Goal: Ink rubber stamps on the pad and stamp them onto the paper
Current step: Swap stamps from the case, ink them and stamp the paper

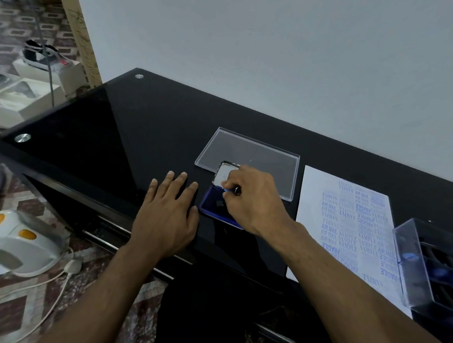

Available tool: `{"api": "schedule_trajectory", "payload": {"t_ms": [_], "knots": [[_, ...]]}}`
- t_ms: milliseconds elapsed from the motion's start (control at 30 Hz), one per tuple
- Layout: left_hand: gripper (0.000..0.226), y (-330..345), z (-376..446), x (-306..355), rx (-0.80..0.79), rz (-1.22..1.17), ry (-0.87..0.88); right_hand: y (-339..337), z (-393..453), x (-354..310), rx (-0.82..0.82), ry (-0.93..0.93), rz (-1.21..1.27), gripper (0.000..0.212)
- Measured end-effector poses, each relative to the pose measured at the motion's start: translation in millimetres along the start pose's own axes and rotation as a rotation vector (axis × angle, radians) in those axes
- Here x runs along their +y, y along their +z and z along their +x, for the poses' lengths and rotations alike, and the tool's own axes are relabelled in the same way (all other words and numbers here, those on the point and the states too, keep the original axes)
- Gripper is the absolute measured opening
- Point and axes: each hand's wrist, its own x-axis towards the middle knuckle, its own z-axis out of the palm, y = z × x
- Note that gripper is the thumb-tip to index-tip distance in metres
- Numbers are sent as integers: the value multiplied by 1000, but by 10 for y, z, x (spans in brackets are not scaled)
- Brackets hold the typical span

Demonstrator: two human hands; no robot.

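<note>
Two hands up: right hand pinching small blue-handled rubber stamp over dark blue ink pad; white stamped paper lies right, so right hand nearer. Left hand flat, relaxed on black glass bench.

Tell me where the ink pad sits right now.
The ink pad lies on the black table at centre, under the right hand, just right of the left hand.

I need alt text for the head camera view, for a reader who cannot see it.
A person's right hand pinches a small stamp over an open blue ink pad on a black glass table, while the left hand lies flat beside the pad. To the right lies paper covered in blue stamp prints.
</note>
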Motion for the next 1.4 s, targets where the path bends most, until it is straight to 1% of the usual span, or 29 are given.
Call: {"api": "schedule_trajectory", "payload": {"t_ms": [200, 433, 633, 733, 833, 933, 1033, 1167, 1400], "knots": [[68, -8, -2, 7, 1, -10, -1, -35, 1, -32, -7, 18, 9, 10], [67, -11, -3, 5, 4, -14, 5, -51, 3, -12, -39, 27, 9, 8], [66, -15, -12, 1, -4, -5, 0, -36, 8, -19, -34, 28, 4, 12], [67, -25, -10, 6, -13, -17, 0, -35, -1, 11, -38, 19, 2, 9], [72, -56, 9, 10, -36, -37, -2, -30, -38, 59, -19, 23, 42, 7], [73, -132, 29, 55, -17, -86, -3, -88, -130, 104, 40, 56, 139, 13], [68, -228, 75, 195, 10, -109, 24, -262, -221, 174, 125, 100, 226, 18], [67, -292, 175, 524, 26, -116, 106, -507, -355, 405, 182, 137, 230, 25], [62, -242, 324, 1211, 22, -207, 223, -849, -596, 969, 226, 297, 172, 23]]}}
